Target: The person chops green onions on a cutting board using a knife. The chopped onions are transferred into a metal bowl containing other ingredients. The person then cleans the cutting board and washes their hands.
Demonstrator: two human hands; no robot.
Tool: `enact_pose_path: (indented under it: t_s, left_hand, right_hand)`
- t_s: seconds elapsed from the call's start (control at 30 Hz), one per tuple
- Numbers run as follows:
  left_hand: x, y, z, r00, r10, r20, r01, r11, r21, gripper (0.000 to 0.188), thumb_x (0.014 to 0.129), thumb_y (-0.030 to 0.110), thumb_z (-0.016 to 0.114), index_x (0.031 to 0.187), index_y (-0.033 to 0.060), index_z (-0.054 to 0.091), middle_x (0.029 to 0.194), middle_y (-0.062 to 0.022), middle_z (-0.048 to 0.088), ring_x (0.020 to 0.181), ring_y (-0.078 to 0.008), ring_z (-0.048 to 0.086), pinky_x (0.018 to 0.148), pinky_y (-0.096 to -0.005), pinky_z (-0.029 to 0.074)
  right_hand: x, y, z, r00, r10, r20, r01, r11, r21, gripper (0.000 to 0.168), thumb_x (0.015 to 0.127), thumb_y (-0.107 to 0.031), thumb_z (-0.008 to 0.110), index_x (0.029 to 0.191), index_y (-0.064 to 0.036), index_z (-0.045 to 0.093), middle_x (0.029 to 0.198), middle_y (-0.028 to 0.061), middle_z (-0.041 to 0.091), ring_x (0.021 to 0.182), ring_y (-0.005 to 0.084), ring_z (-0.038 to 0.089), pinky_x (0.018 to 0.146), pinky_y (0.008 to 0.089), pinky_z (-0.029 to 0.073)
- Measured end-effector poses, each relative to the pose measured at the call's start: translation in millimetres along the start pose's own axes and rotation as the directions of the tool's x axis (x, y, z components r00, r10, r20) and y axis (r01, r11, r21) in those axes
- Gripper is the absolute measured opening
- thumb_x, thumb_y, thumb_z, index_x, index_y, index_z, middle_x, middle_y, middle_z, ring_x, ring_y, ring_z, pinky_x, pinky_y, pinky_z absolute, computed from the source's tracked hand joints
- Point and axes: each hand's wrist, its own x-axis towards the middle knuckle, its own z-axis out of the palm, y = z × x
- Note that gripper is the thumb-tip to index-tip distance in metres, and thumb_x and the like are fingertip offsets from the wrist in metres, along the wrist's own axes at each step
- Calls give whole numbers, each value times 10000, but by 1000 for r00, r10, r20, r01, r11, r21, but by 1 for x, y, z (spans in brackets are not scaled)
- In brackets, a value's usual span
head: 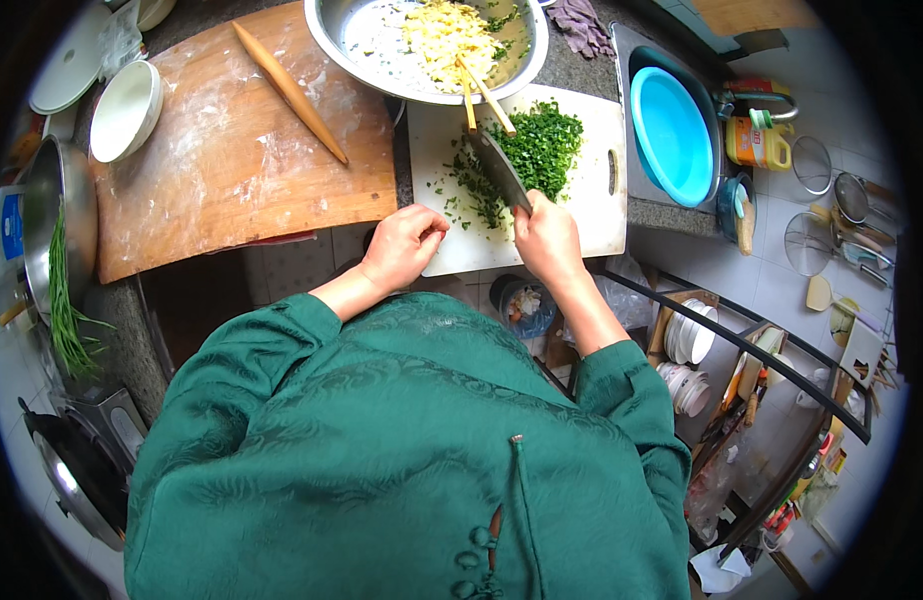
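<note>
My right hand (549,234) grips the handle of a kitchen cleaver (503,171), whose blade stands among chopped green chives (544,146) on a white plastic cutting board (598,217). The larger heap lies right of the blade; a thinner scatter is on its left. At the board's near left edge, my left hand (407,244) is loosely curled, with nothing visible in it. Beyond the board stands a wide steel basin (371,82) holding yellow chopped egg (446,37) and some greens. Wooden chopsticks (488,97) lean out over the basin's rim towards the blade.
Left is a floured wooden board (206,172) with a tapered rolling pin (293,94) and white bowls (124,112). Whole chives (68,300) hang from a metal bowl (75,202). A blue basin (671,139) sits in the sink at right. Below, a bin (525,307) holds scraps beside a rack (739,341).
</note>
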Motion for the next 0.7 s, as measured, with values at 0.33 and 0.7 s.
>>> enact_pose_path:
  t_s: [0.33,0.7]
  left_hand:
    - [6,1,-2,1000,21,19,-21,999,31,102,848,84,634,916,14,665,846,-121,652,737,-249,647,680,-326,522]
    - [31,49,13,941,250,226,-314,897,313,497,907,454,571,1378,312,502,1548,-134,204,1410,-399,163,1137,-539,164]
  right_hand:
    - [0,12,7,999,11,34,-10,1000,-28,152,876,-146,532,844,-11,594,728,274,612,714,460,611,680,498,502]
    - [-13,41,-26,785,307,538,-608,211,766,158,899,-161,597,834,-19,580,603,18,544,424,95,469,418,265,411]
